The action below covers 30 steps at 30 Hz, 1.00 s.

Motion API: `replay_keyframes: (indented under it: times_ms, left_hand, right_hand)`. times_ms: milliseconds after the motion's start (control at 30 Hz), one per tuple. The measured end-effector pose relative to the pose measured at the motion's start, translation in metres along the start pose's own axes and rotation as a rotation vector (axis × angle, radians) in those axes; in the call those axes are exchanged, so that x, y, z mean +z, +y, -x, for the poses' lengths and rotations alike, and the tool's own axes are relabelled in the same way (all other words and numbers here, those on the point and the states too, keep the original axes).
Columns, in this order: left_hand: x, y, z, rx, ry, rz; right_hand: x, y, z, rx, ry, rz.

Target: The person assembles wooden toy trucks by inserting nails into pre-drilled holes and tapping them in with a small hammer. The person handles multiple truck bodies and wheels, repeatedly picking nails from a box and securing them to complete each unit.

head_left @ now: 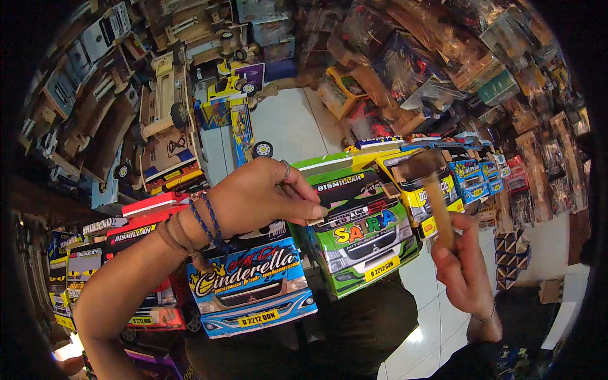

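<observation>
Wooden toy-truck chassis clutter the far left; near centre stands a green toy truck, where the left hand pinches a small pale piece and the right hand wraps its fingers around a hammer. Apparently it's tacking, and the next blow calls for careful aim. Fingertips hide most of the piece; the hammer head is blurred.

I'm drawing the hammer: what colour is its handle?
The hammer's handle is light yellowish-brown, best seen in the head view.
</observation>
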<state>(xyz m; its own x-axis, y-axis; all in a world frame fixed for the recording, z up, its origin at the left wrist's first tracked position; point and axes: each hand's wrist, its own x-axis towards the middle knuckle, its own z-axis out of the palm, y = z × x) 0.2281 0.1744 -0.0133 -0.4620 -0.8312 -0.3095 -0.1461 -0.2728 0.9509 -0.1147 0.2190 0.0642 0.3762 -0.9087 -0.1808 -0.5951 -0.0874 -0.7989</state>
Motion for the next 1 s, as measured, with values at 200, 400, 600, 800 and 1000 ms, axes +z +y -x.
replay_keyframes:
  times_ms: [200,400,600,800,1000]
  left_hand:
    - [0.000,0.000,0.001,-0.002,-0.002,-0.003]
    - [-0.001,-0.001,0.000,0.000,-0.019,-0.017]
    - [0.000,-0.007,-0.003,0.049,0.009,-0.002]
    - [0.000,-0.013,-0.006,0.070,0.017,0.008]
    - [0.001,-0.014,-0.006,0.057,0.034,-0.007]
  right_hand:
    - [0.002,-0.011,-0.007,-0.003,-0.157,0.235]
    - [0.007,-0.020,-0.005,0.070,-0.230,0.377]
    - [0.014,-0.015,-0.007,-0.248,-0.227,0.460]
    - [0.014,-0.010,-0.006,-0.219,-0.255,0.447]
    - [0.013,-0.012,-0.002,-0.232,-0.256,0.478]
